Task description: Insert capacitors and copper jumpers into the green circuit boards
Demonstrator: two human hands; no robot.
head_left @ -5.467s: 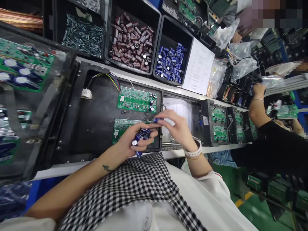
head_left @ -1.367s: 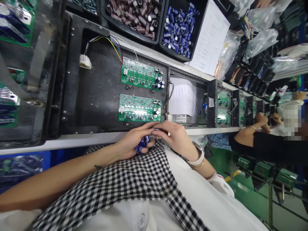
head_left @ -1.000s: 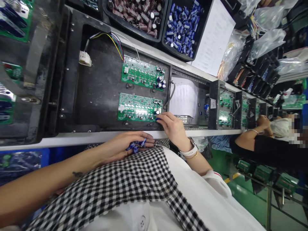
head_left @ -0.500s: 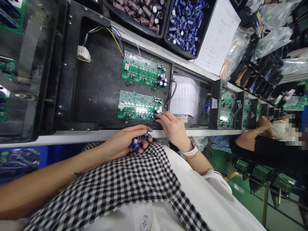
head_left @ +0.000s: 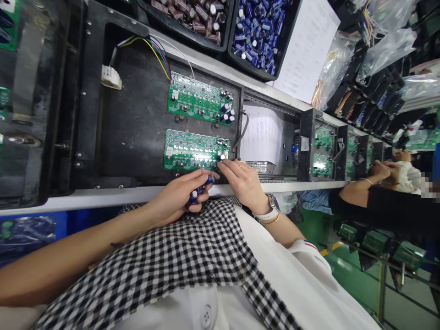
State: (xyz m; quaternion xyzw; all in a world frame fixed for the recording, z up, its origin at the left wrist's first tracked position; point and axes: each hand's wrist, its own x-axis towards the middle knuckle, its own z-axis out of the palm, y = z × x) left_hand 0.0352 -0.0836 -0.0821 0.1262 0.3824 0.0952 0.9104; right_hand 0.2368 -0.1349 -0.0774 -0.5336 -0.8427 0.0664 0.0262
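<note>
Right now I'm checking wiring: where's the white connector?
In the head view, the connector lies upper left in the tray, at the end of the wires.

floor (head_left: 350, 293): green, glossy | marking: yellow line (head_left: 331, 249) | right: metal rack (head_left: 382, 288) | light: floor reflections

Mid-frame, a tray (head_left: 134, 133) holds an upper board (head_left: 199, 98) and a lower board (head_left: 192, 150), a plug (head_left: 112, 77) to their left. At top centre, a left bin (head_left: 180, 31) stands beside a right bin (head_left: 249, 65); a paper sheet (head_left: 307, 55) lies right of both.

The curled left hand (head_left: 182, 193) is just beside the bent-fingered right hand (head_left: 242, 184).
</note>
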